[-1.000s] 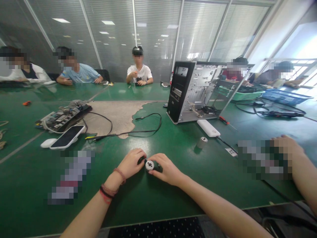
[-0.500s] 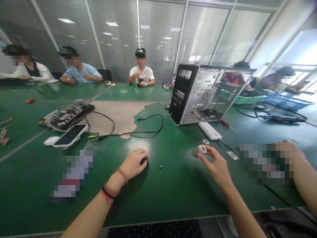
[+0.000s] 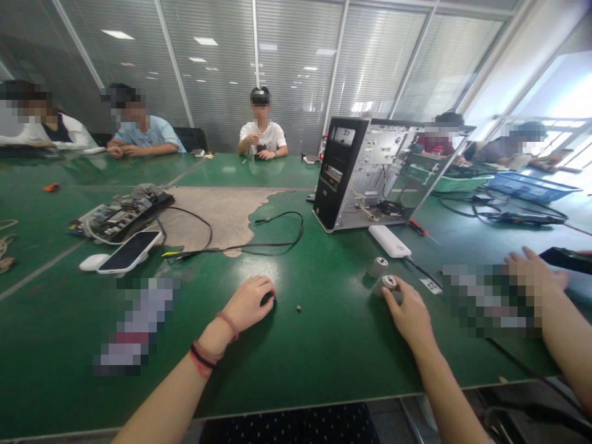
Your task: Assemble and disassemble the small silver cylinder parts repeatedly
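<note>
My left hand [image 3: 252, 300] rests on the green table with its fingers curled round a small dark object [image 3: 267, 298], mostly covered by them. On the right, my right hand [image 3: 411, 308] pinches a short grey cylinder [image 3: 386, 285] with a white, dark-patterned top. That cylinder stands upright at table level. Just behind it is a similar grey cylinder [image 3: 380, 266], which I am not holding. Between my hands lies a tiny dark ring-like part [image 3: 298, 308].
A computer case [image 3: 340, 179] stands open-sided behind the cylinders, near a white power bank [image 3: 389, 241] and a screwdriver [image 3: 420, 227]. A phone [image 3: 132, 251] and circuit board [image 3: 123, 216] lie left. A co-worker's hand [image 3: 531, 271] is close on the right.
My right hand has moved slightly right and down with its cylinder, uncovering more of the other one. My left hand stays put. The co-worker's hand has lifted, and a dark object appears beside it.
</note>
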The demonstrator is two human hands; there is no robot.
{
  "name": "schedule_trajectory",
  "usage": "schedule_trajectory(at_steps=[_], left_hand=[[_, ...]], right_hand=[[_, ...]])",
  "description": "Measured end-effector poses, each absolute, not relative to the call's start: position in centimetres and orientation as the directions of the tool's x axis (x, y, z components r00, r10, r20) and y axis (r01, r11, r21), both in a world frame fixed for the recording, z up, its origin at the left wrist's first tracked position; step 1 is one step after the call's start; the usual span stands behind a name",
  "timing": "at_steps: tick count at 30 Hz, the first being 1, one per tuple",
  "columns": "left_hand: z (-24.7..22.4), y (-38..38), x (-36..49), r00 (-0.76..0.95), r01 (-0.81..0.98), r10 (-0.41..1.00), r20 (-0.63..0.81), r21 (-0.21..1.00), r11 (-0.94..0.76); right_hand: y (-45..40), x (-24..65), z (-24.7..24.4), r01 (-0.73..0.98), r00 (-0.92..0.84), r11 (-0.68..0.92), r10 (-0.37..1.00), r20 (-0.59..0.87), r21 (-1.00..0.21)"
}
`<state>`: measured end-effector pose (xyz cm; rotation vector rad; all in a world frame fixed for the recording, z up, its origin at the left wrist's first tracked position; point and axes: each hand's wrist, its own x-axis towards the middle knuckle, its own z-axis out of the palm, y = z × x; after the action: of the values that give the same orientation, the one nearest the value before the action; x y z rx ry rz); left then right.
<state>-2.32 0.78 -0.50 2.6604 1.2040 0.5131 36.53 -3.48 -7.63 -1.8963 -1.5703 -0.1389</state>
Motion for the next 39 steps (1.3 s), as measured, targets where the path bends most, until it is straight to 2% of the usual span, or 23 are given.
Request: schedule_trajectory(at_steps=[2,5,8,10,13,15,17,25,33,36,39], left_hand=[[-0.6,0.7,-2.3,0.616,0.689,0.75,0.239,0.298,-0.661],[-0.7,0.6,-2.3,0.62,0.682,0.747,0.24,0.306,-0.664],[-0.8,0.5,-2.3,0.627,0.678,0.743,0.232,0.307,-0.668],[-0.8,0.4,-2.3,0.63,0.678,0.743,0.224,0.308,-0.668],[-0.8,0.4,-2.3,0.627,0.678,0.746,0.225,0.313,-0.665],[-0.9,0.4,-2.4,0.624,0.676,0.746,0.234,0.316,-0.665],[-0.8,0.4,-2.4,0.62,0.677,0.747,0.242,0.318,-0.664],[-0.8,0.3,-2.2,0.627,0.681,0.745,0.228,0.306,-0.666],[-0.6,0.3,-2.1,0.639,0.673,0.736,0.226,0.299,-0.676],[-0.5,0.4,-2.2,0.632,0.673,0.74,0.229,0.31,-0.671],[-0.4,0.4,-2.3,0.616,0.681,0.752,0.236,0.32,-0.659]], right_hand=[[-3.6,36.4,-7.4,0.912,0.259,-0.043,0.831,0.492,-0.408],[-3.9,35.6,-6.0,0.919,0.246,0.011,0.766,0.594,-0.394],[-4.1,33.1,-3.6,0.923,0.161,0.133,0.719,0.676,-0.362],[-4.2,30.5,-1.9,0.894,0.007,0.27,0.79,0.613,-0.359],[-4.2,25.7,-0.8,0.784,-0.347,0.463,0.879,0.327,-0.414],[-4.0,22.9,-1.0,0.749,-0.45,0.504,0.864,0.228,-0.43],[-3.6,21.0,-1.7,0.734,-0.491,0.528,0.847,0.205,-0.426],[-3.4,20.0,-3.3,0.696,-0.487,0.546,0.836,0.253,-0.466],[-3.4,21.8,-1.2,0.701,-0.462,0.568,0.822,0.332,-0.431],[-3.3,24.5,-0.1,0.712,-0.357,0.529,0.839,0.41,-0.463],[-3.5,29.0,0.2,0.8,-0.133,0.376,0.871,0.473,-0.468]])
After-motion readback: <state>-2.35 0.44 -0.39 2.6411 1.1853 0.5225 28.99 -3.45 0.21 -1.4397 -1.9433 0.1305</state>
